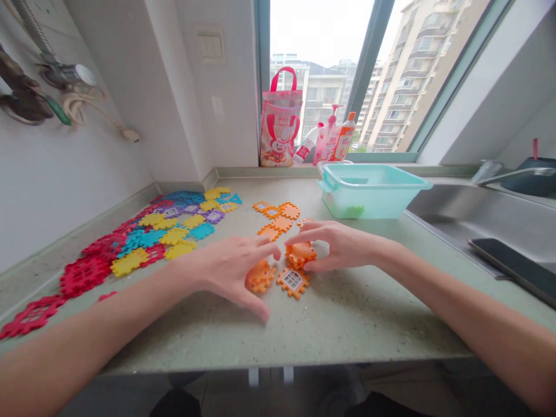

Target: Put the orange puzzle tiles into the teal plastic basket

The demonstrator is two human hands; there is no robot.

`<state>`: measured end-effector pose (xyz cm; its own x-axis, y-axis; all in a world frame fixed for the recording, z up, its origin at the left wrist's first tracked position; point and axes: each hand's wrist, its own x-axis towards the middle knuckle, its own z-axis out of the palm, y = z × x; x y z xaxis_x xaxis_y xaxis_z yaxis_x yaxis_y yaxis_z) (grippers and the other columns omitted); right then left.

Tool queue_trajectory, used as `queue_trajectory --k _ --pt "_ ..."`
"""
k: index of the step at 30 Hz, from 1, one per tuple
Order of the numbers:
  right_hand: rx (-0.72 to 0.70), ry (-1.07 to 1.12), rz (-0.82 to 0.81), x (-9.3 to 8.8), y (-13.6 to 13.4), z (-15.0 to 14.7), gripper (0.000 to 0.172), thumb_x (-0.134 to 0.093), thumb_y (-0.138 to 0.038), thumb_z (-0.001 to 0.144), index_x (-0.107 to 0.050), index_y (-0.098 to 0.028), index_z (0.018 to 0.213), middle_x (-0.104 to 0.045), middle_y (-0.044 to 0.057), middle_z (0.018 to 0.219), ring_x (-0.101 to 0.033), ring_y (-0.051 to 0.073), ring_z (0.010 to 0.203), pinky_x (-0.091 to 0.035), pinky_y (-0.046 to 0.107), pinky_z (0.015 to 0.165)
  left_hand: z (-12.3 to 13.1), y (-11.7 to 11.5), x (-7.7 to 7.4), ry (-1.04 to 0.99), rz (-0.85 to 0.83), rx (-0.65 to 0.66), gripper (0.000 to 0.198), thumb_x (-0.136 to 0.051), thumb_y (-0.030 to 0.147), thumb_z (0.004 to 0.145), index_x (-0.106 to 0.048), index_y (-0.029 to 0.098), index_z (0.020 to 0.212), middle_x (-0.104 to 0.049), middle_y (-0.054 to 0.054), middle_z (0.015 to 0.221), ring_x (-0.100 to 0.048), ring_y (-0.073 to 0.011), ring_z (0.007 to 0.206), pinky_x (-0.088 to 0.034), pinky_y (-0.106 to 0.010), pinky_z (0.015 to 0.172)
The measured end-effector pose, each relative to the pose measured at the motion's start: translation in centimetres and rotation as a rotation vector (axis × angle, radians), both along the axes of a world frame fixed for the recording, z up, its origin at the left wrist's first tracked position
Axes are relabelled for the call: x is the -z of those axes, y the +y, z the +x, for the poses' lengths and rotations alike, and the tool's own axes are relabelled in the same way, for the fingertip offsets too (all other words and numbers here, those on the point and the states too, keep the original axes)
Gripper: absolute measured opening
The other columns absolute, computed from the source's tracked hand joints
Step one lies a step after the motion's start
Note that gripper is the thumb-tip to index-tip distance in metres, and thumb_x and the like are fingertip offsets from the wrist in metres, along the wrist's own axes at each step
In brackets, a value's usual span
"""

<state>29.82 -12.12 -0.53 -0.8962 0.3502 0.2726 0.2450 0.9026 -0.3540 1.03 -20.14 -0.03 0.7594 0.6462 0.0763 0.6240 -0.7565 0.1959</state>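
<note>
Orange interlocking plastic tiles lie in the middle of the counter. My left hand [234, 266] hovers low over an orange tile [261, 277] and partly covers it, thumb stretched away and fingers apart. Curled around another orange tile [300, 255], the fingers and thumb of my right hand [334, 246] touch its edges. Between and just below the hands is an orange window tile [292, 280] with a white lattice. More orange tiles [281, 223] lie flat beyond my fingertips, one of them partly hidden behind my right hand.
Red tiles [84, 275], yellow tiles [174, 236] and blue tiles [185, 198] spread along the left wall. A turquoise plastic tub [369, 200] with something green inside stands at the back right. Beyond are a steel sink [469, 214], a phone [516, 266] and bottles [332, 139] on the sill.
</note>
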Motion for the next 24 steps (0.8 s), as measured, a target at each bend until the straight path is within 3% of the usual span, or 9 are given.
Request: queue_trajectory --k 3,5,13,16,20,24 --pt "0.003 -0.027 0.020 0.1 0.1 0.1 0.047 -0.080 -0.033 0.086 -0.073 -0.027 0.133 -0.072 0.006 0.113 -0.070 0.023 0.101 -0.054 0.035 0.093 0.7 0.0 0.9 0.049 0.115 0.040 0.054 -0.062 0.071 0.094 -0.059 0.022 0.115 -0.066 -0.008 0.105 -0.065 -0.0262 0.088 -0.047 -0.036 0.077" --pt "0.014 -0.036 0.038 0.2 0.1 0.1 0.050 -0.081 -0.033 0.085 -0.070 -0.026 0.134 -0.071 0.008 0.121 -0.069 0.025 0.106 -0.053 0.037 0.096 1.0 0.2 1.4 0.043 0.160 0.079 0.044 -0.058 0.064 0.098 -0.058 0.022 0.109 -0.066 -0.007 0.097 -0.064 -0.0246 0.082 -0.046 -0.035 0.073" --pt "0.059 -0.037 0.111 1.2 0.1 -0.7 0.043 -0.080 -0.031 0.082 -0.065 -0.023 0.122 -0.072 0.009 0.113 -0.067 0.027 0.105 -0.052 0.042 0.097 1.2 0.0 2.0 0.033 0.251 0.195 0.039 -0.062 0.061 0.089 -0.054 0.022 0.094 -0.062 -0.004 0.084 -0.059 -0.0217 0.070 -0.040 -0.035 0.060" --pt "0.067 -0.031 0.155 1.5 0.0 -0.8 0.043 -0.078 -0.032 0.083 -0.064 -0.021 0.122 -0.071 0.009 0.110 -0.066 0.027 0.102 -0.052 0.041 0.093 1.3 -0.1 1.9 0.008 0.224 0.184 0.041 -0.064 0.062 0.084 -0.052 0.023 0.090 -0.060 -0.002 0.081 -0.055 -0.0194 0.065 -0.038 -0.034 0.056" --pt "0.040 -0.052 0.198 1.8 -0.1 -0.8 0.049 -0.073 -0.032 0.087 -0.064 -0.025 0.135 -0.066 0.010 0.117 -0.066 0.025 0.100 -0.052 0.040 0.093 1.5 -0.3 1.9 -0.051 0.216 0.150 0.033 -0.065 0.051 0.081 -0.049 0.023 0.087 -0.061 -0.002 0.084 -0.055 -0.0178 0.066 -0.039 -0.032 0.056" --pt "0.046 -0.053 0.228 2.1 0.0 -0.9 0.033 -0.072 -0.030 0.088 -0.071 -0.024 0.120 -0.065 0.009 0.110 -0.064 0.022 0.091 -0.052 0.036 0.087 2.0 -0.9 2.4 -0.142 0.188 0.140 0.031 -0.066 0.048 0.078 -0.050 0.024 0.090 -0.064 -0.002 0.084 -0.057 -0.0174 0.068 -0.041 -0.031 0.058"
